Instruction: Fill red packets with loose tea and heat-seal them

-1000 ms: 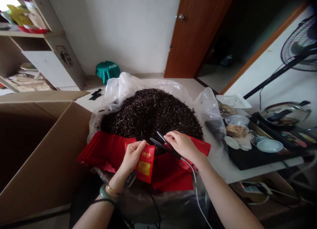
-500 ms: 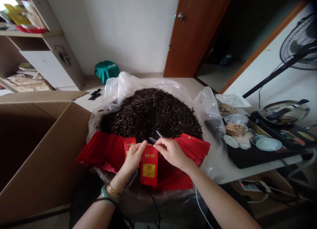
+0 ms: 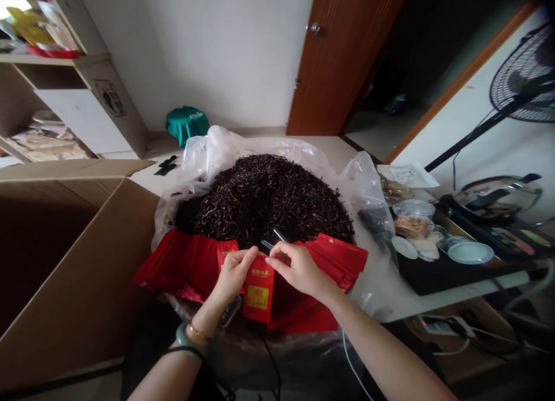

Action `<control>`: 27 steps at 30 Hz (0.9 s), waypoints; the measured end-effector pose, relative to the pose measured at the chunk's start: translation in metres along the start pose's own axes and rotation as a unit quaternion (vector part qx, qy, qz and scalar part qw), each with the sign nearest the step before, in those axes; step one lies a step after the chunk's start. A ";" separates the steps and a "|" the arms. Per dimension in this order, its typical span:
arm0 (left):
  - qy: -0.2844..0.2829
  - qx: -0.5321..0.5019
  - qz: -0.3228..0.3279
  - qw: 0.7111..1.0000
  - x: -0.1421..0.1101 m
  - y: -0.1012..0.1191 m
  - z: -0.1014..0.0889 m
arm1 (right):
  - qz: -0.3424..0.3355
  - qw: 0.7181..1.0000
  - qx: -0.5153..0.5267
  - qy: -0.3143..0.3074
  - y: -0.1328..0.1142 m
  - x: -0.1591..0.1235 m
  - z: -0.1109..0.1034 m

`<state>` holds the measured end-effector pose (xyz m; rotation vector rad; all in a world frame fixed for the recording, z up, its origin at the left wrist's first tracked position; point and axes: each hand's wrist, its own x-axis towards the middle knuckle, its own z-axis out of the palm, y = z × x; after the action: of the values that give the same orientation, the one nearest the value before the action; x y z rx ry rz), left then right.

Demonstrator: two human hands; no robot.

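A red tea packet [image 3: 259, 285] with gold lettering and a yellow square hangs upright between my two hands. My left hand [image 3: 236, 269] pinches its top left corner, thumb on top. At the top right edge, the thumb and fingertips of my right hand [image 3: 297, 268] are closed on the packet. Two slim shiny prongs, like tweezers [image 3: 280, 234], stick out past the right fingers toward the leaves; their other end is hidden by the hand. Just beyond lies a large heap of dark dried tea leaves [image 3: 264, 199] on a clear plastic sheet [image 3: 225, 142].
Red packets lie in a fanned row at left [image 3: 184, 265] and more at right [image 3: 338, 259]. An open cardboard box [image 3: 87, 262] stands at left. Dishes [image 3: 470, 252] and a glass-lidded pan [image 3: 498, 196] sit at right. A fan [image 3: 526, 71] stands behind them.
The packet has shifted slightly left and up, tilting a little. My right fingers have moved slightly left along its top edge.
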<state>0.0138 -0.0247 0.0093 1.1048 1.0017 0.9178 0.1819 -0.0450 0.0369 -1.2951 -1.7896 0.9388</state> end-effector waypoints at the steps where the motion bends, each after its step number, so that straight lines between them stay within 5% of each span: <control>1: 0.004 0.018 0.010 1.000 0.000 0.000 0.000 | 0.001 1.000 -0.003 0.003 0.000 0.000 0.001; 6: 0.033 0.078 0.068 0.994 0.001 0.000 -0.001 | 0.020 1.000 0.001 -0.017 0.000 0.001 0.001; 17: 0.086 0.077 0.084 0.990 -0.001 0.005 -0.004 | 0.018 0.995 -0.072 -0.068 0.002 0.002 0.002; 27: 0.271 -0.068 0.070 0.958 0.000 0.005 -0.016 | 0.001 0.978 -0.165 -0.127 0.012 0.004 0.015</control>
<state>-0.0021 -0.0198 0.0119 0.8269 1.2888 1.4318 0.1730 -0.0409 0.0197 -1.4276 -2.2165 0.8650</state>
